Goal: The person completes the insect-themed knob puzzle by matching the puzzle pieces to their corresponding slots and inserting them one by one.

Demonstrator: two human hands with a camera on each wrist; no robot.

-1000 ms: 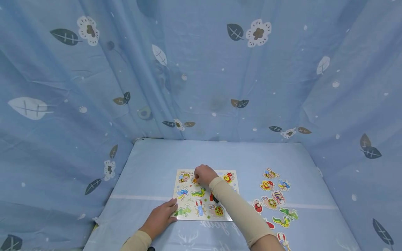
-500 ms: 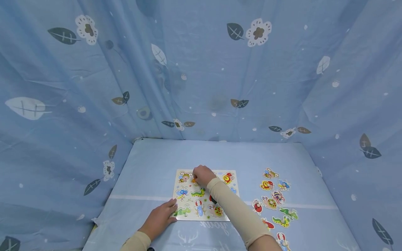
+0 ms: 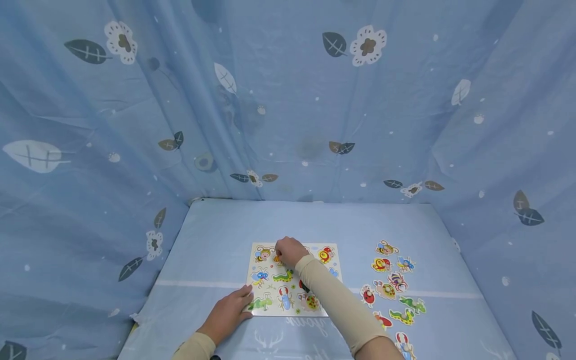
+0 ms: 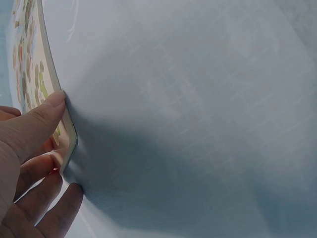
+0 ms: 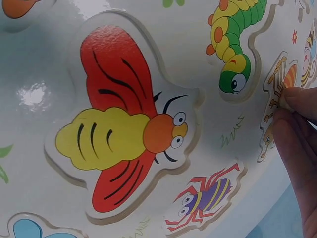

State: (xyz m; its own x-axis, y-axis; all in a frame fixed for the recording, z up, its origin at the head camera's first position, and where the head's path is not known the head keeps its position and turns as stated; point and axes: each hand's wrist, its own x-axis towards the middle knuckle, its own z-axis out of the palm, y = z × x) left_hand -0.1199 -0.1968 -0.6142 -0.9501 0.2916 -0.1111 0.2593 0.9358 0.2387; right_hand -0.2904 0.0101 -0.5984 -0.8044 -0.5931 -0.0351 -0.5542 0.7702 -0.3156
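Note:
A pale puzzle board (image 3: 272, 284) with cut-out insect pictures lies on the blue-covered table. My left hand (image 3: 226, 312) holds its near left corner; in the left wrist view the thumb lies on one edge (image 4: 55, 74) and the fingers are round the corner. Over the top row, thumb and finger of my right hand (image 3: 291, 251) pinch an orange-striped insect piece (image 5: 290, 75), seen at the right side of the right wrist view. That piece sits at its matching recess, its middle hidden by my fingertips. A red-winged fly recess (image 5: 109, 121) and a purple spider recess (image 5: 210, 198) show nearby.
Several loose insect pieces lie right of the board, among them a bee (image 3: 386, 248), a ladybug (image 3: 368, 296), a caterpillar (image 3: 403, 316) and a stag beetle (image 3: 404, 344). Blue patterned curtains (image 3: 288, 125) enclose the table at the back and sides.
My right hand and forearm have shifted slightly left, uncovering more of a loose red piece. The right hand stays at the same piece; the left stays at the corner.

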